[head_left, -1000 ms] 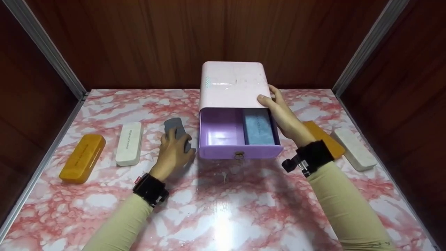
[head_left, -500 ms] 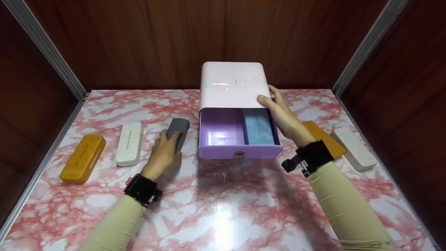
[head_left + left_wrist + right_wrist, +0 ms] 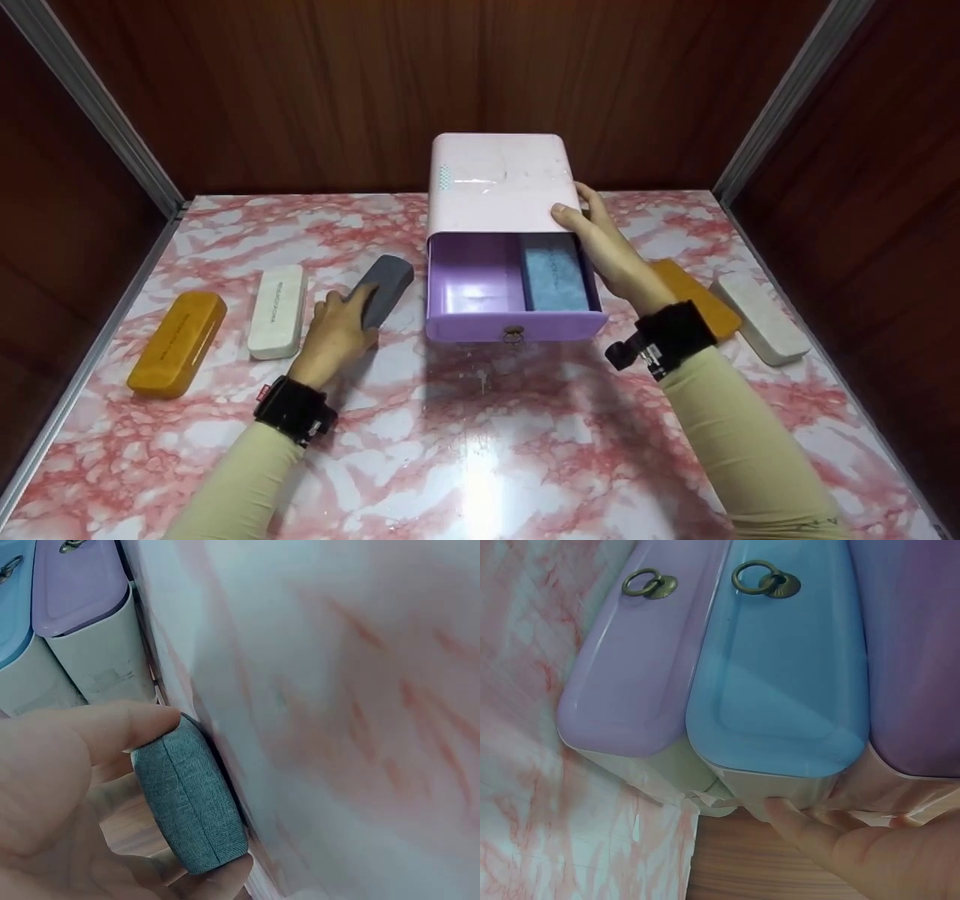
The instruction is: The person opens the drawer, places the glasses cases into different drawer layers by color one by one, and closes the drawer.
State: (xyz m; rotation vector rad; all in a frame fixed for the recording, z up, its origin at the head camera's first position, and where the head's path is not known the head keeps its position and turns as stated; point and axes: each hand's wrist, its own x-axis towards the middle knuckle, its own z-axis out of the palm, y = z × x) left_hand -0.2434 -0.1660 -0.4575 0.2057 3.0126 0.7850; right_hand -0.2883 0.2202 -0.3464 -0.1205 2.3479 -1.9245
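My left hand (image 3: 330,337) holds a dark grey glasses case (image 3: 388,289) between thumb and fingers, left of the drawer box. The left wrist view shows the end of this fabric-covered case (image 3: 191,795), close against the marbled tabletop. My right hand (image 3: 611,251) rests on the right side of the pink-topped drawer box (image 3: 502,184), thumb on its top edge and fingers along the side. The top purple drawer (image 3: 562,328) is pulled out. A blue glasses case (image 3: 556,274) lies in its right part; the left part shows bare purple floor.
To the left lie a mustard glasses case (image 3: 178,345) and a white one (image 3: 277,311). Another white case (image 3: 759,319) and a mustard case (image 3: 694,296), partly hidden by my right wrist, lie at the right. Lower drawers, one blue (image 3: 780,690), have ring pulls. Wooden panels surround the table.
My left hand has drawn back down and left, and the grey case has turned so that its far end points toward the drawer box. My right hand and the box stay put.
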